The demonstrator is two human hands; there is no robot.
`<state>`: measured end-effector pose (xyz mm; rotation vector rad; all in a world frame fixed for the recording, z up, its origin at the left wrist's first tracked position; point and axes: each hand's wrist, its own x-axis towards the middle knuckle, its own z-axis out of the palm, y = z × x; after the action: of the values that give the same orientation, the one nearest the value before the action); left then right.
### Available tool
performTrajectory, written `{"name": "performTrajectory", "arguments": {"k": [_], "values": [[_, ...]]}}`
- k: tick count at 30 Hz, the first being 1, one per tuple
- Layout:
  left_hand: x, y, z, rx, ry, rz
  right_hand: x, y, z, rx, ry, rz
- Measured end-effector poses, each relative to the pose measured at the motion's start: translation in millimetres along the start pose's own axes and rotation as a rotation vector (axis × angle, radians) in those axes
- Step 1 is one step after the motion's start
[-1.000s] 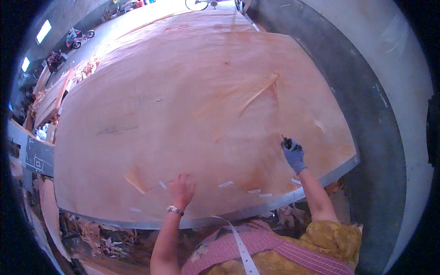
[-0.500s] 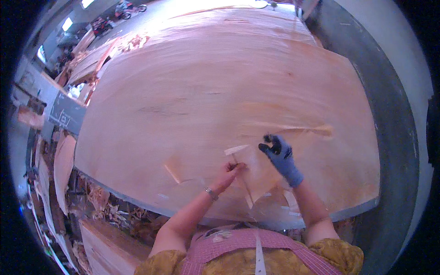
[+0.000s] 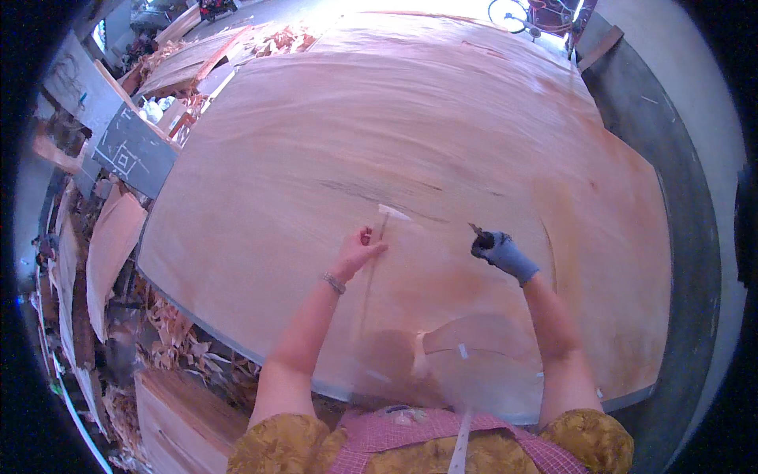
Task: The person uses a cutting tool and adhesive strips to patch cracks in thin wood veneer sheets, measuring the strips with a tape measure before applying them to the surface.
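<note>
My bare left hand (image 3: 361, 253), with a bracelet at the wrist, is over a broad sheet of pale wood veneer (image 3: 284, 142). Its thumb stands apart from the bent fingers, and I see nothing held between them. Just beyond the fingertips lies a short white strip of tape (image 3: 394, 212), at the top of a thin straight line running toward me. My right hand (image 3: 505, 257), in a blue-grey glove with dark fingertips, is closed round a small dark pointed tool (image 3: 478, 230); its exact kind is unclear. Closer to my body, a blurred, curved veneer piece (image 3: 482, 340) bears small white tape bits.
Torn veneer scraps (image 3: 185, 340) and a wooden board (image 3: 185, 423) lie below the table's left edge. More veneer sheets (image 3: 189, 67) are stacked at the far left. A dark grey ledge (image 3: 671, 174) and pale wall run along the right. A bicycle (image 3: 509, 14) stands far back.
My left hand has moved forward and left, its pinched fingers parting. The right hand has turned, its fingers closing more round the dark tool. My view has shifted too.
</note>
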<state>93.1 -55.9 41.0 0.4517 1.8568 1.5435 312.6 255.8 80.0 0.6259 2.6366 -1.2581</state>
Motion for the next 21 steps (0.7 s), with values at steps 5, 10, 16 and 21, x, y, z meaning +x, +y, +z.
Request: {"name": "performTrajectory", "arguments": {"k": [5,10,16,21], "values": [[97.4,-11.2,-68.4,0.209,0.223,0.056,74.5,-55.8,58.1,-0.032,0.401,-0.15],[169.9,-9.6,-87.8,0.285,0.415,0.156,106.6,-116.8,98.4,-0.109,0.409,-0.346],[207.8,-12.0,-101.5,0.577,0.453,0.185,163.8,-138.8,138.3,-0.329,0.282,-0.225],[200.7,14.2,-101.4,0.462,0.283,0.042,213.1,-154.7,168.8,-0.725,0.118,-0.215]]}}
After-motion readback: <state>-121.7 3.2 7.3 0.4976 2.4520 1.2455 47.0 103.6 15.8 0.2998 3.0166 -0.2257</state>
